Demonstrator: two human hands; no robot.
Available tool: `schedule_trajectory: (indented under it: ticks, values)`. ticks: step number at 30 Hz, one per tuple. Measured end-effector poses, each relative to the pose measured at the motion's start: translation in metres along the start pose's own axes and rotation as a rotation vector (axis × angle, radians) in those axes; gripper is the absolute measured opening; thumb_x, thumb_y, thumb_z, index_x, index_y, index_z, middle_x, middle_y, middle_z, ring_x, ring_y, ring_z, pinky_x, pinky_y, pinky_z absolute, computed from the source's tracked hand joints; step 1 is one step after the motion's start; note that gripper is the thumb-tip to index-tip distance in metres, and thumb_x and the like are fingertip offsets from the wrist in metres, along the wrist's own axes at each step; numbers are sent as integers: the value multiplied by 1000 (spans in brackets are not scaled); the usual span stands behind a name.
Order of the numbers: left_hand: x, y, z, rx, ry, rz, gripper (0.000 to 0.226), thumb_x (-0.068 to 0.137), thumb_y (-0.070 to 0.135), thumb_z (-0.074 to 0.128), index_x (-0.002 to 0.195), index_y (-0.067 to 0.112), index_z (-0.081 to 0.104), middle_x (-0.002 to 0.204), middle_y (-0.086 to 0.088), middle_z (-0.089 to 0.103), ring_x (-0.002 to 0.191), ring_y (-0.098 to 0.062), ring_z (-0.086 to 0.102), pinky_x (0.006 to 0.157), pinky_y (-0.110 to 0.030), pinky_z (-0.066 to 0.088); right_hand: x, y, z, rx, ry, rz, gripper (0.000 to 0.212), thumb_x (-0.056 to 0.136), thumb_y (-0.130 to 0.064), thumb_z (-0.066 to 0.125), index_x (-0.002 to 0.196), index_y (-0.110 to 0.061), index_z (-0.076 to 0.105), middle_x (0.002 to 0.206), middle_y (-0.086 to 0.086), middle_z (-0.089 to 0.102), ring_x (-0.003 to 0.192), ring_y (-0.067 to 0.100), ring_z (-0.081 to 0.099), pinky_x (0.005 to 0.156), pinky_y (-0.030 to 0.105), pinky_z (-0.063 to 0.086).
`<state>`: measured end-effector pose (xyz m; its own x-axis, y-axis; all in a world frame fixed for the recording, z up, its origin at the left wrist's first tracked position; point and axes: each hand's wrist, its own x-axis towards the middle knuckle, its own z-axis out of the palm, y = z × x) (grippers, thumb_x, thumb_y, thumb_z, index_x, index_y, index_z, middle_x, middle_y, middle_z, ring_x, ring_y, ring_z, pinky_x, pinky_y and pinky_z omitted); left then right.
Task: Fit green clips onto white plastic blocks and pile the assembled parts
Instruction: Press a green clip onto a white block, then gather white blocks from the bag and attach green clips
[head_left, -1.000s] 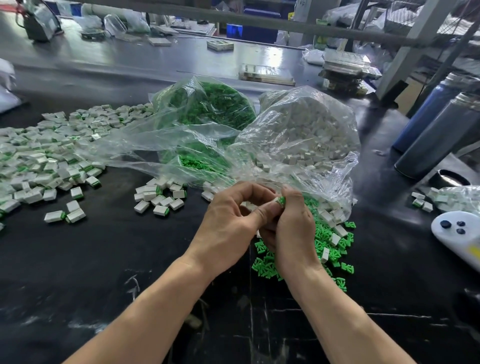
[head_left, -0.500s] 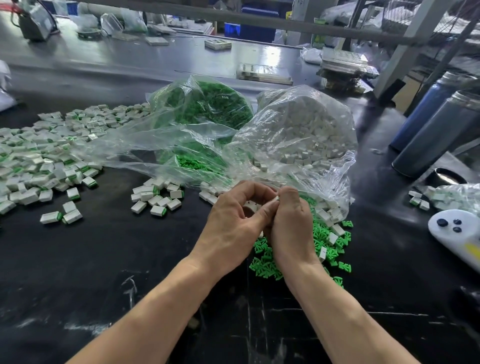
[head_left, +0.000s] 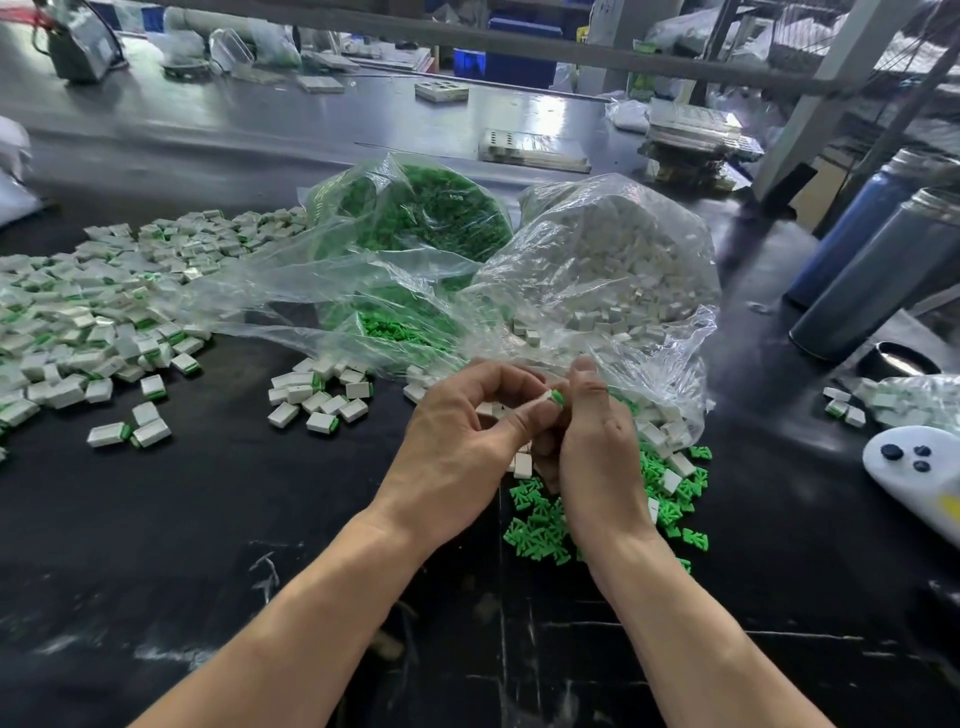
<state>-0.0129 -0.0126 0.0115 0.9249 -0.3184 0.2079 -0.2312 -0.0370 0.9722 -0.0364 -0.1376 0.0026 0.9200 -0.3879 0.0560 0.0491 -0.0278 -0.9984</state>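
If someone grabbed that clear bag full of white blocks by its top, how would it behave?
The clear bag of white blocks would probably be floppy: its film is thin and crumpled. It looks fairly heavy, being packed full. Its mouth lies open near the right hand, with loose white blocks already outside, so more would likely spill if it were lifted carelessly.

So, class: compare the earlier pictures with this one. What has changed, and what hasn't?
Little moved: the left hand and right hand stay together, pinching the white block; its green clip shows again after being hidden. The bags and piles are unchanged.
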Motion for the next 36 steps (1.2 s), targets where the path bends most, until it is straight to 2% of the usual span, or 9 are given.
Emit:
schedule_trajectory:
  ticks: [2,5,8,13,16,22,27,30,36]
  values:
    - [0,-1,-3,60,16,-3,2,93,25,77,95,24,75,102,11,75,95,-7,70,89,-32,56,0,-4,-7,-29,12,-78,58,111,-47,39,75,-14,70,55,-4,53,49,10,46,46,21,37]
    - [1,-2,-8,84,42,10,3,93,31,76,92,29,74,91,11,75,79,-2,66,76,-24,53,0,-9,-18,-9,-79,-179,29,107,-33,57,90,-16,72,69,-3,63,58,12,53,50,20,41]
    - [3,-2,-11,71,60,10,5,93,31,77,91,28,73,87,8,75,80,-12,69,75,-35,57,1,-10,-22,-92,-170,-245,7,100,-24,70,96,-22,75,75,-7,70,67,8,61,59,20,47]
    - [2,0,-14,106,47,-1,5,92,22,77,90,24,74,74,13,71,65,1,61,66,-16,51,2,-7,-22,-188,-129,-273,8,97,-21,74,93,-29,75,84,-9,74,77,9,68,70,33,53]
    - [3,3,-19,176,16,-15,4,93,24,77,91,23,74,76,9,71,67,0,61,67,-17,52,1,-5,-21,-249,-102,-275,8,98,-24,73,93,-30,74,86,-11,74,83,11,70,77,40,59]
    - [8,-3,-49,489,56,-179,9,92,28,78,90,32,71,76,16,72,70,1,67,69,-18,47,4,-1,-21,-285,-128,-179,4,99,-31,71,97,-31,74,83,-13,73,72,2,65,71,23,52]
    - [16,-11,-80,820,293,-342,11,90,35,78,86,32,68,83,14,69,84,-15,67,76,-32,49,7,-2,-27,-347,-92,-164,24,98,-45,69,82,-27,71,65,-15,66,58,0,57,59,15,46]
    - [17,-12,-91,927,357,-383,9,91,37,77,86,33,70,88,9,71,88,-21,67,78,-35,53,6,-2,-26,-400,-126,-144,45,94,-55,67,72,-15,68,64,0,66,54,6,53,56,26,48]
    - [14,-7,-87,931,408,-327,9,89,39,80,88,32,74,101,2,70,92,-24,67,83,-41,57,4,-4,-27,-411,-129,-111,73,89,-66,64,62,2,60,45,1,54,38,5,40,48,9,39]
